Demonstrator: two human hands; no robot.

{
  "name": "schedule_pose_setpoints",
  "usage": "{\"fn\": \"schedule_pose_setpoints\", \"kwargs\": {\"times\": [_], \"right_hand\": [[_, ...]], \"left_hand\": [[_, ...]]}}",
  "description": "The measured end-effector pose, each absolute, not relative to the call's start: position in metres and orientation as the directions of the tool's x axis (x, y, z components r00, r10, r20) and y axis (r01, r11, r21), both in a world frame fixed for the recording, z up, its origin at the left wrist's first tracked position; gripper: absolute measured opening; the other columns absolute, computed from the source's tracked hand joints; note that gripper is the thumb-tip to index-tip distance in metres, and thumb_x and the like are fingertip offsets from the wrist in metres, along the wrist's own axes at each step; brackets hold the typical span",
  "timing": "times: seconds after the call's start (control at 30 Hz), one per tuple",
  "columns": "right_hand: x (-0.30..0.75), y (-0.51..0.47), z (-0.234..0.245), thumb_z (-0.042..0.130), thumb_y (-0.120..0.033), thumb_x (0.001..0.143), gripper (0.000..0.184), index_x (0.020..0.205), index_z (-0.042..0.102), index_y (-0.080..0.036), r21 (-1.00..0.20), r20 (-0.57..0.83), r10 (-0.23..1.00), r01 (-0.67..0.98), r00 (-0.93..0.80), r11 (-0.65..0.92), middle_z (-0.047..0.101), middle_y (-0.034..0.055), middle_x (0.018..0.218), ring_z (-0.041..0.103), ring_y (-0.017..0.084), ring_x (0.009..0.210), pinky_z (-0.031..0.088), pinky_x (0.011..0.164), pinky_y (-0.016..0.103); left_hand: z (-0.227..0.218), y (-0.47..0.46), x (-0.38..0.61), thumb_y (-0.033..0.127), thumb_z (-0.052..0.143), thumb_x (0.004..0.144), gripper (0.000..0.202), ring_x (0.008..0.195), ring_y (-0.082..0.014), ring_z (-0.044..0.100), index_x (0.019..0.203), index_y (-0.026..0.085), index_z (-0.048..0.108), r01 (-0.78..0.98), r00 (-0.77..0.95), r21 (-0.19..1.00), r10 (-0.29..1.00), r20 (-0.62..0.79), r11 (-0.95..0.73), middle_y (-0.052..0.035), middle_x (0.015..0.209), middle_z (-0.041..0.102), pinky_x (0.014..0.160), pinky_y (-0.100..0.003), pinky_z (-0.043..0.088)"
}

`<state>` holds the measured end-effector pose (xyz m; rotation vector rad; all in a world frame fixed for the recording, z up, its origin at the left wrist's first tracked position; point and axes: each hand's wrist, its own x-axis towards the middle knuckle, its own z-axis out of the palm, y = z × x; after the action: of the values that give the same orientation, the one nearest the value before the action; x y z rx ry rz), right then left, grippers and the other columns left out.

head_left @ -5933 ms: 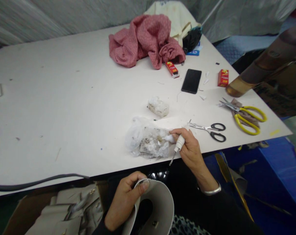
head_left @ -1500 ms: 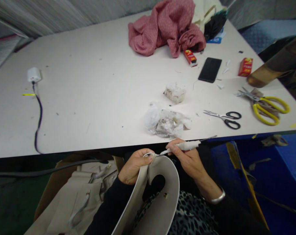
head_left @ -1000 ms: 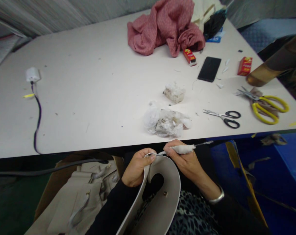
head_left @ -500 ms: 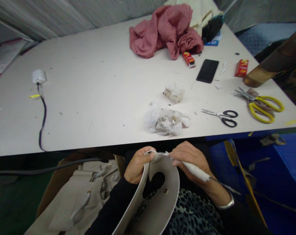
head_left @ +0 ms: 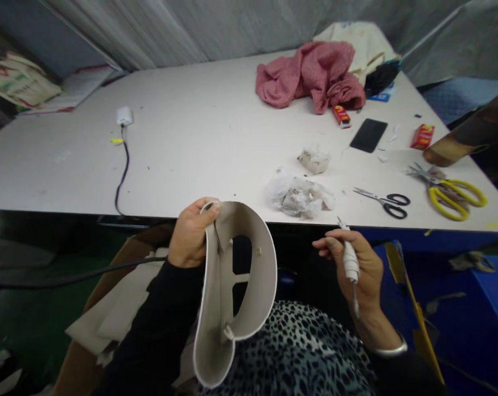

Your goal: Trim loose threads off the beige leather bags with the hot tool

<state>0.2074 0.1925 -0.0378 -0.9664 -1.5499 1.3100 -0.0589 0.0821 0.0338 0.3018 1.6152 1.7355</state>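
My left hand [head_left: 190,234] is closed on the top edge of a curved beige leather piece [head_left: 249,286] with cut-out holes, held upright over my lap. To its right, my right hand [head_left: 354,267] grips a thin tool with a white-wrapped handle [head_left: 350,263], tip pointing up, apart from the leather. Both hands are below the near edge of the white table [head_left: 199,143]. A crumpled plastic bag with scraps [head_left: 300,197] lies on the table just above my right hand.
On the table: black scissors [head_left: 384,201], yellow scissors [head_left: 453,192], a black phone [head_left: 368,135], two small red boxes [head_left: 422,136], a pink cloth [head_left: 310,80], a white wad [head_left: 314,159], a white plug with cable [head_left: 124,116]. A box of beige leather pieces [head_left: 117,313] sits at lower left.
My right hand has pulled the tool away from the leather's edge to the right. My left hand has lifted and turned the leather piece upright. The view has shifted left.
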Motion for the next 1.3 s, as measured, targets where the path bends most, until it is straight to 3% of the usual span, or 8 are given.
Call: {"fn": "schedule_pose_setpoints", "kwargs": {"times": [0.1, 0.23, 0.37, 0.5, 0.7, 0.93, 1.1, 1.3], "right_hand": [[0.205, 0.188, -0.023, 0.068, -0.035, 0.097, 0.016, 0.094, 0.067, -0.020, -0.981, 0.175, 0.948, 0.035, -0.267, 0.191, 0.076, 0.0025, 0.078, 0.066, 0.013, 0.063, 0.056, 0.061, 0.024], [0.205, 0.175, -0.016, 0.071, -0.035, 0.095, 0.015, 0.098, 0.068, -0.020, -0.980, 0.162, 0.895, 0.039, -0.416, 0.196, 0.076, 0.0032, 0.085, 0.067, 0.014, 0.064, 0.056, 0.062, 0.025], [0.206, 0.163, -0.023, 0.072, -0.033, 0.094, 0.011, 0.097, 0.069, -0.022, -0.955, 0.172, 0.767, 0.088, -0.618, 0.284, 0.074, 0.0017, 0.086, 0.067, 0.014, 0.068, 0.053, 0.063, 0.025], [0.200, 0.155, -0.031, 0.070, -0.035, 0.095, 0.014, 0.099, 0.064, -0.024, -0.861, 0.226, 0.732, 0.219, -0.643, 0.458, 0.070, 0.0008, 0.084, 0.065, 0.015, 0.069, 0.050, 0.068, 0.026], [0.174, 0.142, -0.029, 0.073, -0.041, 0.090, 0.037, 0.115, 0.053, -0.023, -0.668, 0.240, 0.679, 0.389, -0.694, 0.634, 0.068, 0.0049, 0.095, 0.068, 0.021, 0.076, 0.050, 0.065, 0.029], [0.156, 0.140, -0.038, 0.073, -0.035, 0.089, 0.034, 0.111, 0.050, -0.021, -0.390, 0.246, 0.650, 0.540, -0.719, 0.746, 0.067, 0.0070, 0.097, 0.067, 0.023, 0.071, 0.041, 0.055, 0.029], [0.154, 0.142, -0.043, 0.069, -0.040, 0.091, 0.030, 0.106, 0.052, -0.021, -0.347, 0.259, 0.657, 0.566, -0.708, 0.747, 0.067, 0.0072, 0.096, 0.065, 0.022, 0.066, 0.035, 0.052, 0.029], [0.155, 0.144, -0.048, 0.065, -0.037, 0.096, 0.019, 0.101, 0.056, -0.021, -0.406, 0.257, 0.634, 0.514, -0.730, 0.756, 0.068, 0.0047, 0.085, 0.066, 0.020, 0.071, 0.037, 0.060, 0.027]], "left_hand": [[0.048, 0.063, -0.071, 0.022, 0.079, 0.074, 0.023, 0.053, -0.0082, 0.054, 0.086, 0.012, 0.062, -0.169, -0.853, 0.984, 0.508, -0.121, -0.050, 0.0025, 0.066, 0.060, 0.055, -0.020, 0.043], [0.026, 0.035, -0.056, 0.025, 0.080, 0.073, 0.025, 0.059, -0.0079, 0.053, 0.089, 0.012, 0.066, 0.051, -0.963, 0.995, 0.259, 0.071, -0.084, 0.0036, 0.070, 0.060, 0.060, -0.019, 0.044], [-0.019, 0.008, -0.032, 0.031, 0.080, 0.073, 0.025, 0.066, -0.0106, 0.054, 0.088, 0.014, 0.069, 0.085, -0.985, 0.991, 0.157, 0.069, 0.099, 0.0025, 0.075, 0.062, 0.062, -0.021, 0.043], [-0.036, -0.010, -0.024, 0.035, 0.078, 0.076, 0.025, 0.070, -0.0128, 0.055, 0.090, 0.015, 0.070, 0.113, -0.989, 0.979, 0.111, 0.095, 0.170, 0.0019, 0.077, 0.063, 0.065, -0.022, 0.044], [-0.028, -0.024, -0.012, 0.036, 0.075, 0.081, 0.022, 0.072, -0.0146, 0.056, 0.091, 0.017, 0.070, 0.177, -0.976, 0.957, 0.168, 0.140, 0.229, 0.0007, 0.080, 0.064, 0.068, -0.023, 0.045], [-0.041, -0.044, 0.010, 0.035, 0.071, 0.088, 0.017, 0.080, -0.0171, 0.060, 0.096, 0.020, 0.069, 0.181, -0.970, 0.940, 0.211, 0.121, 0.291, -0.0007, 0.087, 0.067, 0.077, -0.025, 0.047], [-0.042, -0.052, 0.018, 0.029, 0.072, 0.086, 0.012, 0.087, -0.0196, 0.063, 0.096, 0.022, 0.071, 0.174, -0.968, 0.937, 0.228, 0.106, 0.304, -0.0019, 0.094, 0.071, 0.083, -0.027, 0.048], [-0.038, -0.051, 0.020, 0.026, 0.075, 0.083, 0.010, 0.088, -0.0203, 0.063, 0.092, 0.023, 0.071, 0.153, -0.966, 0.947, 0.243, 0.083, 0.284, -0.0016, 0.095, 0.071, 0.084, -0.028, 0.047]]}}
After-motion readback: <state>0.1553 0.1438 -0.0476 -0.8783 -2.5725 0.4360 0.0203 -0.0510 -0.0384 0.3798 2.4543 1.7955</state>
